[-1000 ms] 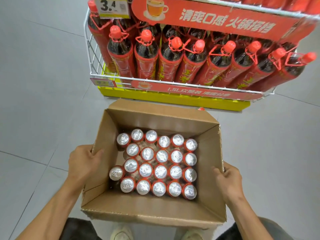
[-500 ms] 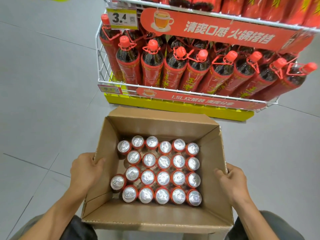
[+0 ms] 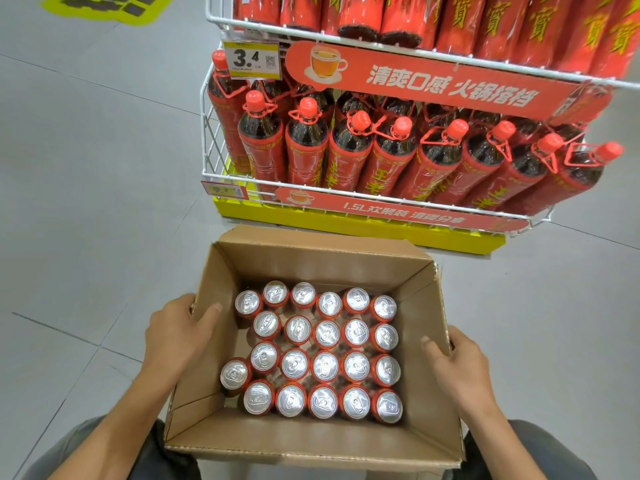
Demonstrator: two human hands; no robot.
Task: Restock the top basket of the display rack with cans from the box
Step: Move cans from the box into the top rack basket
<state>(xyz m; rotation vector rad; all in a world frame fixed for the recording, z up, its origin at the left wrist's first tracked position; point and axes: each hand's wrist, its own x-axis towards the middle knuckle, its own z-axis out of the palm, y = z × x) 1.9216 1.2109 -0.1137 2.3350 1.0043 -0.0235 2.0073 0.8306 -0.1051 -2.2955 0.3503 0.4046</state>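
22 silver-topped red cans (image 3: 325,366) stand upright in the open cardboard box (image 3: 311,441), packed toward its right wall; I see only their lids from above. My left hand (image 3: 173,337) clamps the box's left wall, thumb inside and fingers outside. My right hand (image 3: 460,368) grips the box's right wall, thumb hooked over the rim. Just beyond the box's far flap stands the white wire display rack (image 3: 207,133), holding red-capped bottles (image 3: 306,147) under a 3.4 price tag (image 3: 251,60).
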